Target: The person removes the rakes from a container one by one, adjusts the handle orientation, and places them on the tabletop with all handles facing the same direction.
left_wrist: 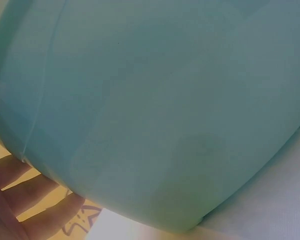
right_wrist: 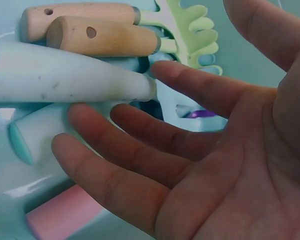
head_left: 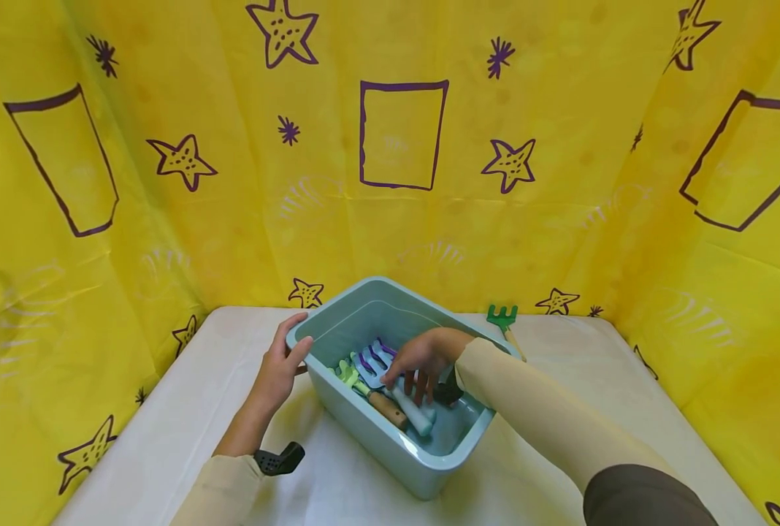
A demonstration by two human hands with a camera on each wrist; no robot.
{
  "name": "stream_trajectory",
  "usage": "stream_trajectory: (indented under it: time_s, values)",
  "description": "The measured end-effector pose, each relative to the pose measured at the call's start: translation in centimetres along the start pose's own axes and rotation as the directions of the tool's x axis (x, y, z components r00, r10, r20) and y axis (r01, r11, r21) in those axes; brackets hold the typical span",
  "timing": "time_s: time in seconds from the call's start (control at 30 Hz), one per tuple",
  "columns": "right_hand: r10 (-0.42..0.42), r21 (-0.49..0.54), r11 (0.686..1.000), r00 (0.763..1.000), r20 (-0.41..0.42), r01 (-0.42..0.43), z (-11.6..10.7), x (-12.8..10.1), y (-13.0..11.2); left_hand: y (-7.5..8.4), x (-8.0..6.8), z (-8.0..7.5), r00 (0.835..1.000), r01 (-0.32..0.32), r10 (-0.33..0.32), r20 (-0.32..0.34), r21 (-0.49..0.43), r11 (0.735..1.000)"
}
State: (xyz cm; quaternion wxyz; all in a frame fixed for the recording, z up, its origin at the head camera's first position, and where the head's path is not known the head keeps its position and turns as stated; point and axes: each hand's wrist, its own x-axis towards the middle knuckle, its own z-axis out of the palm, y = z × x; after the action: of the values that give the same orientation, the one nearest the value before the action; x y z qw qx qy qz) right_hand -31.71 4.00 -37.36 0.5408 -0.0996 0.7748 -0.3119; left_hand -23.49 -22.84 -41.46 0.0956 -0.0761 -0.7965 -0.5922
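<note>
A blue-green plastic bin stands on the white surface with garden hand tools inside. My left hand grips its left corner, thumb over the rim and fingers on the outside. My right hand is inside the bin, palm down over the tools, its fingers spread in the right wrist view. Beneath those fingers lie pale blue handles, one belonging to a light blue hand fork. Beside them are light green hand rakes with wooden handles. Purple tines and a pink handle also show.
A dark green hand rake with a pale handle lies on the white surface behind the bin's right side, partly hidden by it. Yellow printed cloth walls enclose the back and both sides.
</note>
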Motion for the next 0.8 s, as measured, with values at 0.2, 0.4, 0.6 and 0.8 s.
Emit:
stream_trajectory:
  time_s: [0.2, 0.4, 0.6, 0.8]
  values:
    - [0.035, 0.0, 0.999, 0.999, 0.03, -0.035, 0.34, 0.28, 0.02, -0.01, -0.1, 0.02, 1.0, -0.01, 0.009, 0.003, 0.007, 1.0]
    - [0.027, 0.002, 1.0, 0.999, 0.036, -0.027, 0.67, 0.33, -0.11, 0.31, -0.26, 0.05, 1.0, -0.003, 0.003, 0.004, -0.004, 1.0]
    - [0.014, -0.006, 1.0, 0.999, 0.032, -0.014, 0.73, 0.14, -0.26, 0.12, -0.13, 0.08, 1.0, -0.001, 0.001, 0.003, 0.004, 1.0]
    - [-0.024, -0.012, 1.0, 0.999, -0.023, 0.024, 0.54, -0.4, -0.52, -0.05, -0.01, 0.04, 1.0, -0.001, 0.001, -0.005, 0.01, 1.0]
